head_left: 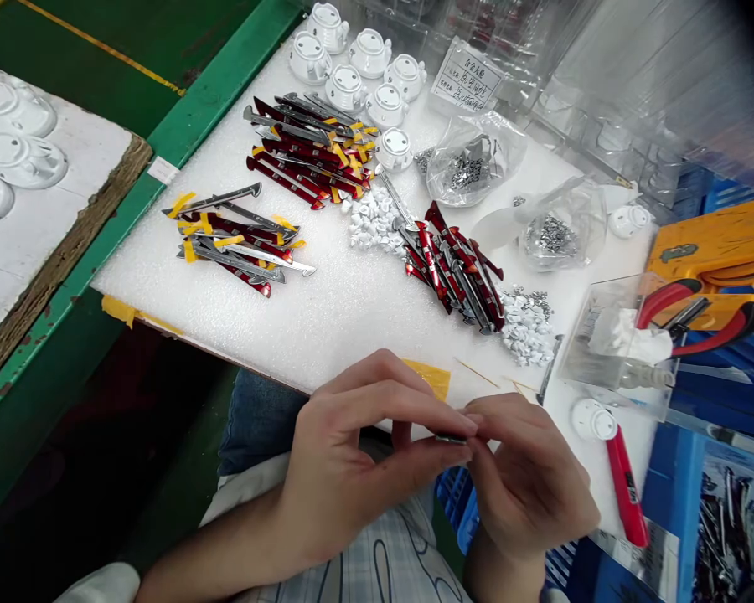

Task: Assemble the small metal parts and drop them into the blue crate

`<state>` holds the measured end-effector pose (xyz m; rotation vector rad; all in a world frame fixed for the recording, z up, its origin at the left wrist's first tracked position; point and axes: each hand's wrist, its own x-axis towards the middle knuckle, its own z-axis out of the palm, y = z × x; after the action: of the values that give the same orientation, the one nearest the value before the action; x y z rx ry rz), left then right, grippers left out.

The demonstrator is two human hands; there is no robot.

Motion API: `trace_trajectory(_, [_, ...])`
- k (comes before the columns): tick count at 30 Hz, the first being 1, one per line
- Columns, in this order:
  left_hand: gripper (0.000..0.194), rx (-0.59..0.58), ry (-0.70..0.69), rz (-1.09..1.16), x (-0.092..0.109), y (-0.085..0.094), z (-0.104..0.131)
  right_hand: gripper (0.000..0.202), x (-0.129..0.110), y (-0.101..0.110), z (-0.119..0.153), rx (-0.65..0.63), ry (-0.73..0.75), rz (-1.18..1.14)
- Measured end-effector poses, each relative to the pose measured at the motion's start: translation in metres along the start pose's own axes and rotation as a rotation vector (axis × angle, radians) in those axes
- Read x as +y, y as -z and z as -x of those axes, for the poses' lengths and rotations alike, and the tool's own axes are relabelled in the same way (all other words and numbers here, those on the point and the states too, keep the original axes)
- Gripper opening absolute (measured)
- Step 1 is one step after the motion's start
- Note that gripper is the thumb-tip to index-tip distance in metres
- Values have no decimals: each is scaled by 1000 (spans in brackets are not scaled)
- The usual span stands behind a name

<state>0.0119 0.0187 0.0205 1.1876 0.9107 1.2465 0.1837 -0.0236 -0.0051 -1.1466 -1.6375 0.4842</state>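
My left hand (pixel 364 452) pinches a small dark piece (pixel 451 438) between thumb and fingers, just over the front edge of the white foam table. My right hand (pixel 528 469) is closed, its fingertips pressed against the left ones at the piece's right end; anything inside them is hidden. Beyond the hands lies a pile of red and grey strips (pixel 458 272), with small white parts (pixel 528 331) on its right and more white parts (pixel 374 222) on its left. Red and grey strips with yellow tape lie in a larger pile (pixel 317 151) and a smaller one (pixel 239 243).
White round pieces (pixel 369 53) stand at the back. Bags of small metal parts (pixel 468 163) lie behind the strips. At right are a clear box (pixel 622 352), red-handled pliers (pixel 716 331), a red marker-like tool (pixel 627 490) and blue crates (pixel 679 469).
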Motion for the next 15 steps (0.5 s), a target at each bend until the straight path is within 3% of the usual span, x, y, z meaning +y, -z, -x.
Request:
trace_trajectory(7, [15,-35,-43,-42,1,0,1,39,5,0,4,-7,5,21])
trace_trajectory(12, [9,-163,-86,-107,-5,3,-1,33,-3,9,8,-60,28,138])
trace_trajectory(15, [19,-175,-107,-222,-16,14,-7,33,-13,40,22,158,-13,337])
